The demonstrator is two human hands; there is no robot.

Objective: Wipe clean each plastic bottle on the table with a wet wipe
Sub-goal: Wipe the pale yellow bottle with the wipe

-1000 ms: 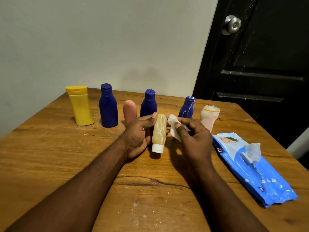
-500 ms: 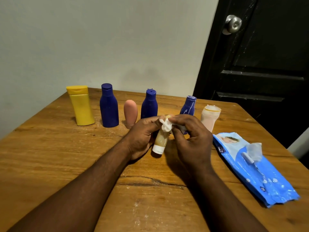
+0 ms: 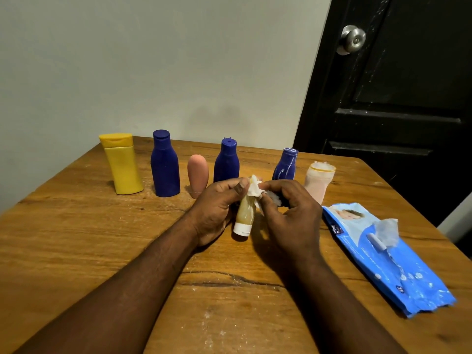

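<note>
- Left hand (image 3: 214, 210) grips the tan tube (image 3: 245, 213), cap down
- Right hand (image 3: 293, 218) pinches the wipe (image 3: 254, 190) on its top
- Wipe pack (image 3: 383, 256) lies by the right edge of the table (image 3: 76, 238)

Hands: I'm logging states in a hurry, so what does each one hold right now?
Left hand: holds the tan bottle.
Right hand: pinches the wet wipe against the bottle's top.

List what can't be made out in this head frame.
Head view:
- Upper end of the small tan plastic tube with a white cap: covered by the crumpled white wet wipe and the fingers of the left hand and right hand.
- Base of the middle dark blue plastic bottle: behind the left hand.
- Lower part of the rightmost dark blue plastic bottle: behind the right hand.
- Print on the blue wet wipe pack: too small to read.
</note>
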